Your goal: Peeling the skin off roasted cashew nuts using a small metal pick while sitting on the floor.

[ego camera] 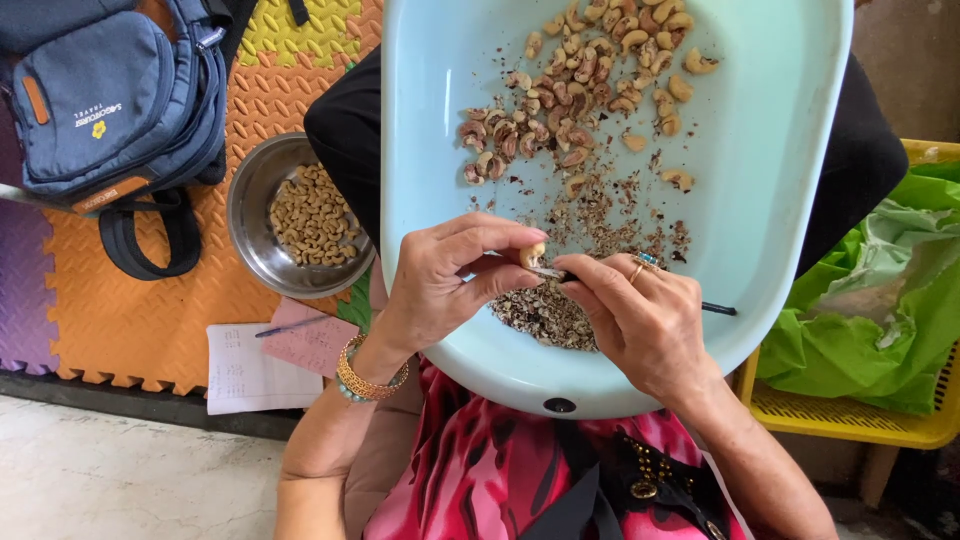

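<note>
— Over the pale blue tub [800,150] on the person's lap, what are the hands doing?

— The left hand [440,285] is curled, its thumb and fingertips pinching a single cashew nut [533,254]. The right hand [640,320] is closed around a small knife [548,271], the blade tip touching the nut and the dark handle end [718,309] sticking out past the knuckles.

— And where's the nut, exactly?

— Held just above the near part of the tub, right over a heap of brown peelings [545,315].

— What else is in the tub?

— A scatter of unpeeled cashews [580,90] toward the far end, some with dark skins, and flakes of skin strewn between them and the heap.

— Anything beside the person?

— On the orange foam mat [150,310] to the left, a steel bowl [250,215] holding pale peeled cashews [312,217], touching the tub's edge. A blue bag [110,100] lies further out, and sheets of paper [250,370] with a pen [290,326] sit near the left wrist, which wears a beaded bracelet [365,378]. To the right there's a yellow crate [900,425] lined with green plastic [880,300].
</note>
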